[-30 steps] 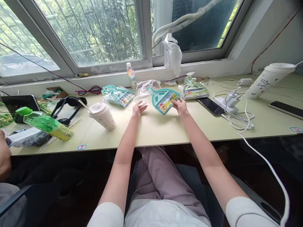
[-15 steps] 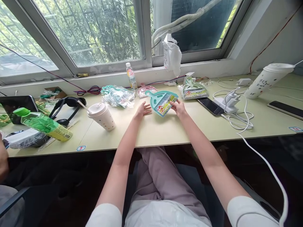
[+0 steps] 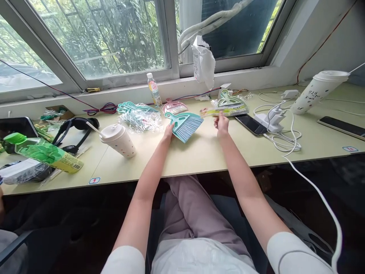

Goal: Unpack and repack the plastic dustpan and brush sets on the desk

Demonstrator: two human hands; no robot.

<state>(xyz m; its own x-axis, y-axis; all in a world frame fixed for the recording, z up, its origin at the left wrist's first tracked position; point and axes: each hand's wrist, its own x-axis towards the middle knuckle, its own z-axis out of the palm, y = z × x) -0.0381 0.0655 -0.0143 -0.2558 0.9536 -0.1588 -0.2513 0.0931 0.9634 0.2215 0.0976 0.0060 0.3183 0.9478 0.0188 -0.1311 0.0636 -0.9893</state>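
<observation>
My left hand is closed on the handle end of a mint-green mini dustpan and brush set, whose grey-blue bristles face up. To its right, my right hand pinches a printed label card, yellowish and smeared by motion, apart from the set. Just behind the set lies a pink dustpan set. A green dustpan set with its label lies beyond my right hand. Left of the pink one is a pile of mint dustpan sets with crumpled clear plastic wrapping.
A lidded paper cup with a straw stands to the left, near headphones and a tilted green-capped bottle. On the right are a phone, a power strip with white cables and a large cup. A small bottle stands behind.
My left hand has taken hold of the dustpan set. The label card has come off its front and moved right in my right hand, which has let go of the set.
</observation>
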